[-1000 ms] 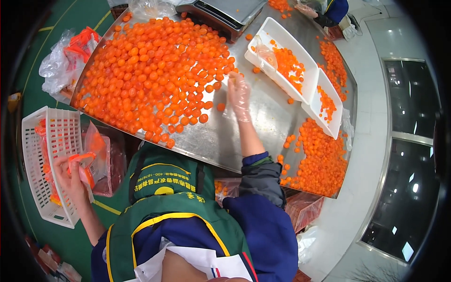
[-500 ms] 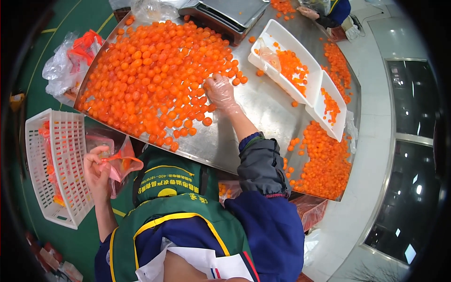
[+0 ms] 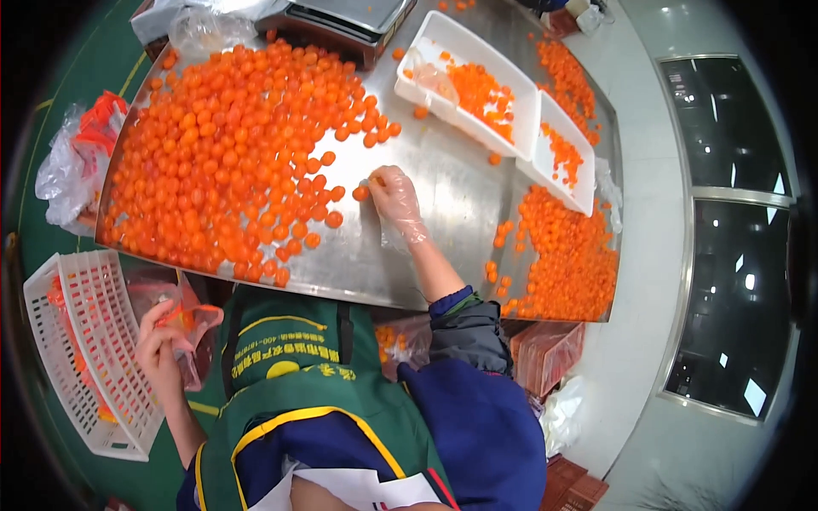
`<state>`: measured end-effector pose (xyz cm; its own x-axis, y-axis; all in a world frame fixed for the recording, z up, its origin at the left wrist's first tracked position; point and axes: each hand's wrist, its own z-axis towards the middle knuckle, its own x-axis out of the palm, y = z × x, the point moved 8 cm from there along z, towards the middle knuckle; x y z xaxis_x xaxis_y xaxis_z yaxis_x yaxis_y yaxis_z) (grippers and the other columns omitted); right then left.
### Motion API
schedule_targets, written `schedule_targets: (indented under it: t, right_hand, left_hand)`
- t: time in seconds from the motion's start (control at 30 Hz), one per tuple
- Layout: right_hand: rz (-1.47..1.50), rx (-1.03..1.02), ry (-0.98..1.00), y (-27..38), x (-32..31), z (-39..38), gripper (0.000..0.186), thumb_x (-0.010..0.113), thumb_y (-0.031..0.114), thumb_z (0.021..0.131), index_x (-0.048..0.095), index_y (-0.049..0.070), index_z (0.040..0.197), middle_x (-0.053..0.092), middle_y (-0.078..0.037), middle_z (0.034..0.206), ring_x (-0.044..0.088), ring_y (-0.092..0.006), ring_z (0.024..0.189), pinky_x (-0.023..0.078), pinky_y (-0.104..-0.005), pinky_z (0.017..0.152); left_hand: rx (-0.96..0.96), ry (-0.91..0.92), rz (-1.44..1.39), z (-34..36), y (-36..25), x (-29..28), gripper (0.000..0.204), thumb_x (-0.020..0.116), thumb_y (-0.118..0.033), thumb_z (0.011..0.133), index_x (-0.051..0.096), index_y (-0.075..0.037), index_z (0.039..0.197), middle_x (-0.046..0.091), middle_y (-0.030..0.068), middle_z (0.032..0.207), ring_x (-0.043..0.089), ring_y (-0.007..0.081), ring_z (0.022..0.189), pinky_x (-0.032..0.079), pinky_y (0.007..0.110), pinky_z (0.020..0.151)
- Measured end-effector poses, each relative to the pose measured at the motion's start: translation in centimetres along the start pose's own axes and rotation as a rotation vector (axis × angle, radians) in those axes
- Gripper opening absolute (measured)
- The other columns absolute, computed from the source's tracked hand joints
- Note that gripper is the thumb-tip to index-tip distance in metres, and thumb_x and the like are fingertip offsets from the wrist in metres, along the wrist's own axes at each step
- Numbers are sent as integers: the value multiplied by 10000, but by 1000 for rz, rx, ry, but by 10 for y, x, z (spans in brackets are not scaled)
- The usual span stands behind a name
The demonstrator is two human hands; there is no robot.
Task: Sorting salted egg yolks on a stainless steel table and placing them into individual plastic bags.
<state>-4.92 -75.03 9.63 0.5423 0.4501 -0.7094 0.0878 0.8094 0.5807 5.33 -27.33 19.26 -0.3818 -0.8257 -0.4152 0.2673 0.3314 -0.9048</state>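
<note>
A thick spread of round orange balls that look like egg yolks covers the left side of the metal table. Over the table's middle, my right hand, in a clear plastic glove, has its fingers curled in, with orange showing at the fingertips. A loose ball lies right beside them. Below the table's near edge, my bare left hand pinches the rim of a clear plastic bag with a red-orange edge. The bag hangs partly open; what is inside cannot be made out.
Two white trays with small orange pieces stand at the right, beside heaps of smaller orange balls. At the back is a scale. A white slotted basket holding orange-red packages sits left of me. Plastic bags lie beyond it.
My right hand has drawn back from the edge of the pile toward the table's near side. My left hand still grips the bag. The whole view has shifted, with the table appearing further left.
</note>
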Motion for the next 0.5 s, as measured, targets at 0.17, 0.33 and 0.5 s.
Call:
schedule_targets:
  t: [0.17,0.33,0.5]
  right_hand:
    - [-121,127,175,7,41,-27,105,643,83,795,625,96,898,603,-161,906,598,-359,736,504,-462,658]
    - [-157,217,299,8,52,-10,95,635,64,772,584,83,850,578,-157,816,601,-375,737,504,-468,652]
    - [-240,145,342,39,57,-8,92,621,83,793,608,79,884,596,-167,820,619,-363,762,513,-458,667]
  left_hand:
    - [-101,15,80,-7,36,3,298,457,128,881,679,61,1069,690,150,1116,639,238,1082,449,322,990]
    - [-176,-79,37,-18,51,-8,351,441,141,873,669,60,1126,661,149,1178,609,220,1145,445,300,990]
    - [-205,-132,-124,-27,53,-8,519,445,171,830,576,41,1315,555,142,1374,538,205,1263,425,275,1008]
